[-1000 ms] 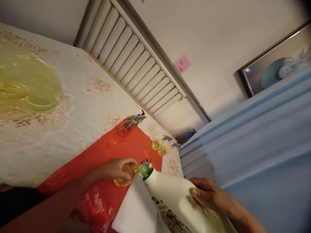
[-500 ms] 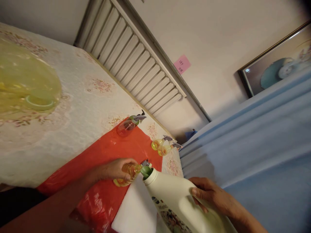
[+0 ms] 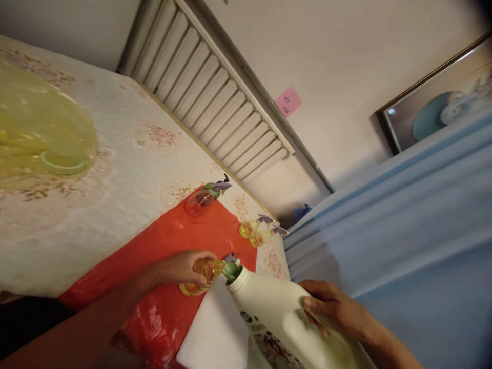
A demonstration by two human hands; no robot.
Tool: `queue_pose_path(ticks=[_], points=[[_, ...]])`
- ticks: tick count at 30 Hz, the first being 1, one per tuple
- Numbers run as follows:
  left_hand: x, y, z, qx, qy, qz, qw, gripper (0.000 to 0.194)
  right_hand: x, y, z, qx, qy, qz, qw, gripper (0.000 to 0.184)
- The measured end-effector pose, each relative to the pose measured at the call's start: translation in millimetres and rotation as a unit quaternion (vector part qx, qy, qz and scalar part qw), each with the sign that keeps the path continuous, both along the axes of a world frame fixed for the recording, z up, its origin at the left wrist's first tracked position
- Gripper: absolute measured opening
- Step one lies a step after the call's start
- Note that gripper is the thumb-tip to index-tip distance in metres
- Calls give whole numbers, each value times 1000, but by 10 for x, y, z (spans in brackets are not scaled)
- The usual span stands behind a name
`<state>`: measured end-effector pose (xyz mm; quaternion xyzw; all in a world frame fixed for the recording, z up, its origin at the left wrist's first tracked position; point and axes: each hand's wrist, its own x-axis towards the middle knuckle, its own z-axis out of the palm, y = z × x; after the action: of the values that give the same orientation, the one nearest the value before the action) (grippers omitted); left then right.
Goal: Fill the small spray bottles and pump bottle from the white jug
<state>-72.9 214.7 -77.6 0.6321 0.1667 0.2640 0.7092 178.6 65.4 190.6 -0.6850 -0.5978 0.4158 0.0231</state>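
My left hand (image 3: 192, 267) is wrapped round a small clear bottle (image 3: 209, 269) with amber-yellow liquid in it, over a red plastic sheet (image 3: 184, 230). Its neck meets the green spout (image 3: 231, 271) of a large cream detergent jug (image 3: 277, 312). By its handle, my right hand (image 3: 326, 307) grips the jug, which is tilted towards the bottle. Whether liquid is flowing between them I cannot tell. Just behind the spout shows a grey spray head (image 3: 230, 258). A white slab or sheet (image 3: 215, 328) lies below the bottle and jug.
A clear spray bottle (image 3: 202, 200) stands at the red sheet's far edge. Two yellowish spray bottles (image 3: 259, 233) are further right. A large yellow-green transparent container (image 3: 46, 128) occupies the left of the floral tablecloth (image 3: 126, 169). Behind are a radiator (image 3: 215, 97) and a blue curtain (image 3: 403, 215).
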Motion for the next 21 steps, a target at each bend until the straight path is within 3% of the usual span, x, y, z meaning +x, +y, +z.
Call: queue_pose_path(ticks=[7, 15, 21], points=[[-33, -28, 60, -9, 12, 5, 1000, 54, 76, -33, -70, 7, 6, -5, 1000, 49], [-41, -17, 27, -11, 4, -15, 1000, 56, 277, -129, -429, 16, 91, -59, 994, 49], [-49, -46, -42, -4, 37, -3, 999, 93, 323, -88, -480, 51, 83, -88, 991, 42]])
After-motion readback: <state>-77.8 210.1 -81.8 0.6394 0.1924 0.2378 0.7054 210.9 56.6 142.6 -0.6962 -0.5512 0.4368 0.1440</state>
